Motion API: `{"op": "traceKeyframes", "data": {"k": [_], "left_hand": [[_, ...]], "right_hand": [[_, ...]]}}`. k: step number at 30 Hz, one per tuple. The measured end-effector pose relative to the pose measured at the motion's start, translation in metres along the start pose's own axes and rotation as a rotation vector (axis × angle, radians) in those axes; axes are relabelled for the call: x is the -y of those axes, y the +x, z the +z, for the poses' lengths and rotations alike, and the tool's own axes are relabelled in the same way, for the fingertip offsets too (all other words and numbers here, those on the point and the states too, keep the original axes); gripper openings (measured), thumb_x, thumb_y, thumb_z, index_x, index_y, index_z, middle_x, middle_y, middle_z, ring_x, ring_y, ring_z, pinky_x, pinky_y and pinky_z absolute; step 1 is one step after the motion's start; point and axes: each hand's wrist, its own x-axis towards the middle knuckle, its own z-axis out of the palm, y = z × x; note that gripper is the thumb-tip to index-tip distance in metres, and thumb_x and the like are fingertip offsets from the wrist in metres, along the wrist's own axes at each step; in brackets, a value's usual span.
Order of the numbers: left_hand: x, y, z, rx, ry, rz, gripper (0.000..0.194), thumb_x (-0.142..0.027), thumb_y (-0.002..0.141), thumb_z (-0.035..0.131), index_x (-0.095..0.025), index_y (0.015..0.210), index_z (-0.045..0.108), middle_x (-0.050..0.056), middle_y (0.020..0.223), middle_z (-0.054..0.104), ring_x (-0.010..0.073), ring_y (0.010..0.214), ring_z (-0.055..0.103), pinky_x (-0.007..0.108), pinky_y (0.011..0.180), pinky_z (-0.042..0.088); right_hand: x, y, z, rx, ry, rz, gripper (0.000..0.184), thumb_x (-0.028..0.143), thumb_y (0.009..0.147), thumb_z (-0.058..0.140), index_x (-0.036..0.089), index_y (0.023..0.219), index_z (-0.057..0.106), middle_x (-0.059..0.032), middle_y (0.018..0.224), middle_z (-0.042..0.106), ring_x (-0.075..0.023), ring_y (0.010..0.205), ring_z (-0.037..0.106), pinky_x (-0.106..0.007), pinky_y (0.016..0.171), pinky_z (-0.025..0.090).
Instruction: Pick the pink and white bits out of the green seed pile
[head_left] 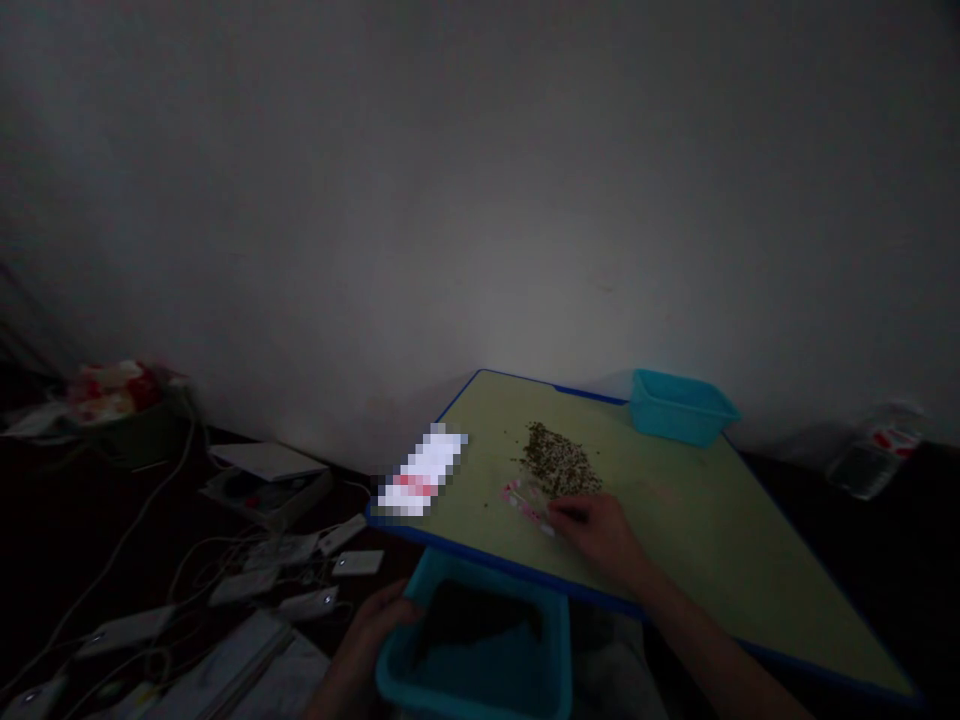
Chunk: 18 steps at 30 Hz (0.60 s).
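My left hand (379, 630) grips the left rim of a blue plastic basin (556, 650), held just under the table's near edge. A dark mass (476, 615) lies inside it, too dim to identify. On the pale, blue-edged table (675, 530), my right hand (604, 540) pinches a small flat piece with a pink-and-white pattern (526, 502); its exact kind is unclear. That piece rests at the near side of a spread pile of small dark and light grains (559, 462). A few grains lie scattered around the pile.
A second blue basin (681, 408) stands at the table's far right corner. A bright, blurred-out phone-like screen (424, 472) lies at its left edge. White power strips and cables (300, 580) cover the floor to the left, beside an open box (266, 480). Behind is a wall.
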Motion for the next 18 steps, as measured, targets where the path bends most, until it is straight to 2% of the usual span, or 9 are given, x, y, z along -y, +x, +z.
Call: {"op": "traceKeyframes", "data": {"k": [4, 10, 18], "left_hand": [[-0.005, 0.002, -0.004, -0.009, 0.011, 0.009, 0.024, -0.015, 0.058, 0.058, -0.013, 0.081, 0.067, 0.001, 0.052, 0.068, 0.0224, 0.047, 0.06, 0.033, 0.048, 0.046], [-0.011, -0.007, 0.004, -0.008, 0.002, 0.038, 0.027, -0.014, 0.058, 0.058, -0.011, 0.083, 0.067, 0.005, 0.058, 0.071, 0.0213, 0.046, 0.06, 0.031, 0.046, 0.045], [-0.008, -0.008, 0.005, -0.059, 0.006, 0.015, 0.025, -0.012, 0.061, 0.057, -0.013, 0.084, 0.066, 0.004, 0.06, 0.071, 0.0219, 0.051, 0.062, 0.032, 0.05, 0.047]], "right_hand": [[0.009, 0.01, 0.006, 0.052, -0.042, -0.076, 0.023, 0.027, 0.078, 0.049, 0.02, 0.083, 0.071, 0.0001, 0.07, 0.068, -0.0148, 0.06, 0.057, -0.023, 0.055, 0.041], [0.013, -0.001, 0.003, 0.184, -0.024, -0.166, 0.022, 0.028, 0.079, 0.05, 0.021, 0.083, 0.07, 0.0002, 0.073, 0.067, -0.0144, 0.065, 0.058, -0.023, 0.058, 0.042], [0.016, -0.009, 0.005, 0.205, 0.09, -0.181, 0.02, 0.029, 0.08, 0.052, 0.021, 0.086, 0.07, -0.0009, 0.079, 0.068, -0.0152, 0.072, 0.06, -0.024, 0.064, 0.044]]}}
